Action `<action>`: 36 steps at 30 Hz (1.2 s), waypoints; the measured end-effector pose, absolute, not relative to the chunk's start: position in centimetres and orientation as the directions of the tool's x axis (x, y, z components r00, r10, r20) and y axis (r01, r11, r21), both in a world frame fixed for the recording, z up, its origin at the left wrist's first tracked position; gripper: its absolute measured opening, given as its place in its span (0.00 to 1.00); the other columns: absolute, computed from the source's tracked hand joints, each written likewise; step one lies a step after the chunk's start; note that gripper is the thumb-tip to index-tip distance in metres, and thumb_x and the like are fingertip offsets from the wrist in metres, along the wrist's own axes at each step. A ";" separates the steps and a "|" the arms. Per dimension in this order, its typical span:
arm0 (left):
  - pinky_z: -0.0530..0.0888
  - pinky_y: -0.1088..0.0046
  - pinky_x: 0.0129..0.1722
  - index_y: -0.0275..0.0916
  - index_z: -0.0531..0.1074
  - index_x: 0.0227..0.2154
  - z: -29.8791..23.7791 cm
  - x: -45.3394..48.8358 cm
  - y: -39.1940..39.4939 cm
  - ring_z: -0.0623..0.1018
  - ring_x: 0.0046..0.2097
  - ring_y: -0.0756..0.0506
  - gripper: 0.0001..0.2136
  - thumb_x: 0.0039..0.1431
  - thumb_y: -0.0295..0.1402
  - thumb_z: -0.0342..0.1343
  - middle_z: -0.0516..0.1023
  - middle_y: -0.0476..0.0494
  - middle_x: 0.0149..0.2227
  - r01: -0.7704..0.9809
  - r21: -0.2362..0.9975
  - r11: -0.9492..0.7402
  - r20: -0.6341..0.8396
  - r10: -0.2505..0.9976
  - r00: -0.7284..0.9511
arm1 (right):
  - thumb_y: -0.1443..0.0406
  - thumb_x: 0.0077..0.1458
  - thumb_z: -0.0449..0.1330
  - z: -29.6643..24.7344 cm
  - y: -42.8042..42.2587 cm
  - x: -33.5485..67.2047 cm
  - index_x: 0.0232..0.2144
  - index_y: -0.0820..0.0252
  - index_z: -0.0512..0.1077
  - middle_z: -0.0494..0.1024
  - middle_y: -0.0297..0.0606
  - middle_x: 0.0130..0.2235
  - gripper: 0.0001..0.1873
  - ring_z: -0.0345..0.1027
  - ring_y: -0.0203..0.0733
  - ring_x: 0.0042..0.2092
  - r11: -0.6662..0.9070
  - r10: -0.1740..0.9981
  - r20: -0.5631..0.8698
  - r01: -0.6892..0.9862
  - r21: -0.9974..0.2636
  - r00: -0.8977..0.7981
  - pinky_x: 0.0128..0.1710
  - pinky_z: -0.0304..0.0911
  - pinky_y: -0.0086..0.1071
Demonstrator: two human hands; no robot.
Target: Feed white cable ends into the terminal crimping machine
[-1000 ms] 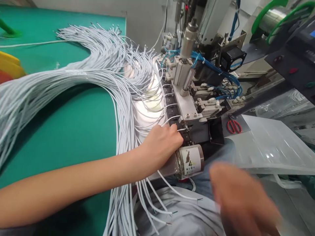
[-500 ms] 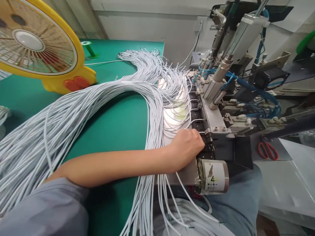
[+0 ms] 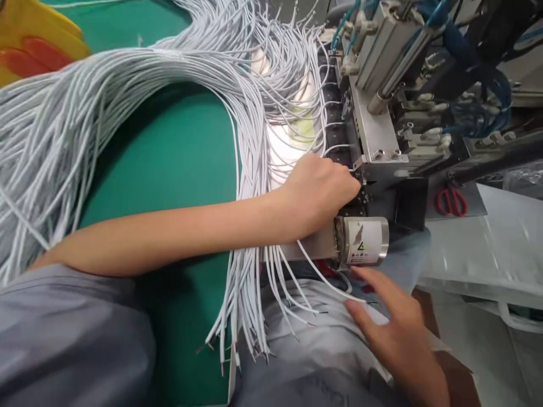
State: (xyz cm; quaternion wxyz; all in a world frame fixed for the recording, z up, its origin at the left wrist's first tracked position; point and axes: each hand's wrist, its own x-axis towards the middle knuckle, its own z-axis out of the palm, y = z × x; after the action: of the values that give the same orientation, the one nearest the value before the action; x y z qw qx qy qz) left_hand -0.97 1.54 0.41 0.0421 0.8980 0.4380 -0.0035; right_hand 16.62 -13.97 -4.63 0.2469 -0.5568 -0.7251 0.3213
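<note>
I have the left hand (image 3: 319,189) knuckles-up at the row of small black blocks (image 3: 337,137) fronting the silvery metal machine (image 3: 377,135), past the right edge of the green worktop (image 3: 178,158); its fingers curl out of my sight, so I can't tell how far they close or what they hold. The right hand (image 3: 392,322) sits well right of the worktop's near right corner, thumb and forefinger spread around one loose white cable's (image 3: 331,284) end; contact is unclear to me. The thick white cable bundle (image 3: 250,141) arches over the worktop and down along its right edge.
</note>
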 end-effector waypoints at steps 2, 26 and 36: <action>0.66 0.71 0.32 0.37 0.74 0.28 1.1 -0.6 0.9 0.75 0.37 0.44 0.09 0.57 0.25 0.48 0.74 0.43 0.28 0.756 0.151 -0.637 -0.030 0.762 0.647 | 0.63 0.52 0.61 -5.1 -14.3 16.2 0.42 0.55 0.73 0.79 0.38 0.38 0.13 0.74 0.42 0.37 0.130 0.973 -0.026 0.641 -0.756 -0.227 0.35 0.68 0.32; 0.64 0.82 0.28 0.34 0.74 0.32 -0.5 0.3 0.0 0.68 0.28 0.54 0.11 0.62 0.28 0.46 0.72 0.47 0.28 0.173 0.836 -0.521 0.143 0.512 0.847 | 0.66 0.54 0.60 -4.3 -7.0 16.3 0.29 0.55 0.77 0.69 0.31 0.26 0.04 0.60 0.28 0.24 0.153 0.983 0.123 -0.245 -0.957 0.133 0.23 0.56 0.25; 0.60 0.82 0.23 0.34 0.73 0.26 -0.7 0.3 0.2 0.63 0.23 0.56 0.08 0.58 0.27 0.50 0.66 0.52 0.20 0.221 0.778 -0.587 0.250 0.613 0.749 | 0.68 0.51 0.62 -3.9 -6.5 16.6 0.32 0.54 0.79 0.74 0.32 0.26 0.07 0.66 0.32 0.27 0.162 0.982 0.144 -0.154 -0.975 0.122 0.25 0.62 0.26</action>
State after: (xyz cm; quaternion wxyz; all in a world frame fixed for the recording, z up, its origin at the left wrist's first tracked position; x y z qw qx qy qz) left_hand 0.34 0.17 -0.72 0.3828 0.8533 0.2444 0.2562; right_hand 16.64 -6.53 -3.88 0.6031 -0.4443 -0.4660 0.4709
